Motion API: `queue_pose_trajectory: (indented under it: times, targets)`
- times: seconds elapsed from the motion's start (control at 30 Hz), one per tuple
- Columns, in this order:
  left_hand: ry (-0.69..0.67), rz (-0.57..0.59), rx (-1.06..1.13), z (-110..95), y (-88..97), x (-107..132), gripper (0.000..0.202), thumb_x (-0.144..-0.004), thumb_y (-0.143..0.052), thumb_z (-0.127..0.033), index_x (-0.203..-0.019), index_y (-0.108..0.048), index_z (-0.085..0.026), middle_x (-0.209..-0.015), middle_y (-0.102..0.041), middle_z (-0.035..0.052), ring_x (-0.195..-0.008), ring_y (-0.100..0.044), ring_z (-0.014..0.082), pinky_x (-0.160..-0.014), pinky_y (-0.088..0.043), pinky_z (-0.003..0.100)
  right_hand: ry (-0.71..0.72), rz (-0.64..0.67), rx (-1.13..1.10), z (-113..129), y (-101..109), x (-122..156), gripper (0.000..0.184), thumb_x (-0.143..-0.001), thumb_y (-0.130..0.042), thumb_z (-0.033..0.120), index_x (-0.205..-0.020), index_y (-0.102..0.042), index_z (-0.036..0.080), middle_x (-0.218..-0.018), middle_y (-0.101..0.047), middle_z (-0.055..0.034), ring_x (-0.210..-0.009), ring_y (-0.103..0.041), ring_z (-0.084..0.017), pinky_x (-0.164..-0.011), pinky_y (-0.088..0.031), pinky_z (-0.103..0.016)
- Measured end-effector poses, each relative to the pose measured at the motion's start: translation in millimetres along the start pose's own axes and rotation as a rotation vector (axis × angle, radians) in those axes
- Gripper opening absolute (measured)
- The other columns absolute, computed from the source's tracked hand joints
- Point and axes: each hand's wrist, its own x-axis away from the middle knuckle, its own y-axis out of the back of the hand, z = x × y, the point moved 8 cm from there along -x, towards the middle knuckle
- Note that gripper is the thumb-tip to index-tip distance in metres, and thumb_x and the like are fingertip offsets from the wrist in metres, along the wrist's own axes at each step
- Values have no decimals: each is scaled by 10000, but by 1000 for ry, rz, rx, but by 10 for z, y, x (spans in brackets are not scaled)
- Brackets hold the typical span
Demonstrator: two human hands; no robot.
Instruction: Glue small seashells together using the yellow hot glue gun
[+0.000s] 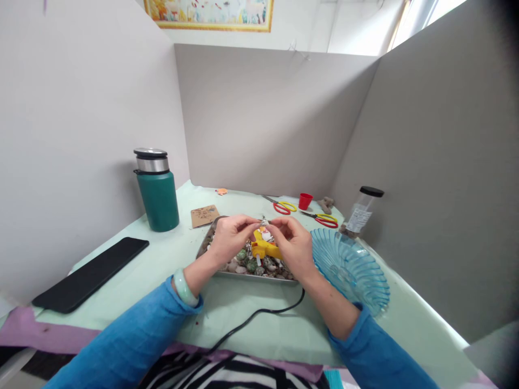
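My left hand [230, 236] and my right hand [294, 244] meet over a metal tray [243, 275] filled with small shells and pebbles. Their fingertips pinch a small silvery piece [263, 221] between them; what it is I cannot make out. Below the hands a yellow glue gun [264, 248] lies on the shells, its black cord [255, 316] running toward me across the pale green table. I wear blue sleeves and a pale green bangle [184, 288] on the left wrist.
A ribbed blue glass dish [352, 267] sits right of the tray. Behind are two red-and-yellow scissors [284, 206], a red cup [305, 200], a clear jar with black lid [362, 210], a brown card [205, 215]. A green flask [157, 190] and black phone [91, 273] are left. Grey partitions enclose the desk.
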Motion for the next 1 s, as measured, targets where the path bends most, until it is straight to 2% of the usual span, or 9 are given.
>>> queue_pose_trajectory:
  times: [0.17,0.27,0.57,0.63,0.73,0.8,0.9,1.0]
  targets:
    - [45,12,46,56,-30,0,187,-784,-617,-300,-825,-708,-141,-701,-700,47,-545,-631,128,-533,-487,217,143,13,55,182,7,7,131,-854,-553,287,-847,-637,186,-818,-627,-25,-639,-536,-118,-612,-457,-250]
    - [43,33,65,82,-55,5,205,-787,-616,-319,-838,-709,-144,-669,-692,42,-527,-618,125,-519,-480,216,188,16,89,241,11,14,124,-867,-535,259,-874,-639,192,-847,-632,-36,-692,-559,-132,-634,-467,-258]
    - [26,93,49,129,-115,12,206,-786,-620,-335,-857,-702,-159,-587,-657,15,-514,-597,116,-522,-467,209,163,26,139,247,27,7,153,-869,-531,265,-844,-665,194,-809,-646,-34,-691,-571,-137,-651,-461,-264]
    - [41,103,53,136,-121,11,221,-789,-614,-348,-877,-690,-160,-600,-657,17,-519,-600,119,-509,-465,210,153,24,178,232,157,-37,162,-862,-535,272,-835,-673,192,-809,-656,-31,-687,-573,-137,-650,-454,-264]
    - [39,56,60,143,-84,1,199,-782,-614,-340,-848,-650,-157,-663,-662,26,-540,-606,120,-502,-467,213,115,50,342,97,516,-153,153,-821,-581,305,-821,-690,199,-824,-684,-30,-691,-587,-151,-655,-444,-278]
    - [27,26,51,151,-65,-4,170,-775,-615,-317,-833,-625,-158,-700,-662,28,-558,-608,119,-521,-477,216,50,111,533,-113,812,-245,137,-789,-609,313,-795,-704,214,-829,-702,-23,-688,-597,-160,-660,-433,-287]
    - [41,66,31,171,-106,-2,165,-775,-613,-309,-841,-630,-159,-719,-667,30,-561,-611,115,-537,-483,217,-119,222,846,-570,1259,-345,153,-767,-611,339,-775,-725,238,-837,-718,-24,-718,-617,-188,-625,-409,-290]
    - [53,119,27,145,-150,7,174,-786,-597,-317,-818,-651,-155,-670,-662,23,-521,-601,109,-523,-474,210,-239,325,1084,-975,1542,-367,182,-784,-574,336,-818,-735,260,-878,-724,-25,-800,-629,-213,-597,-387,-281]
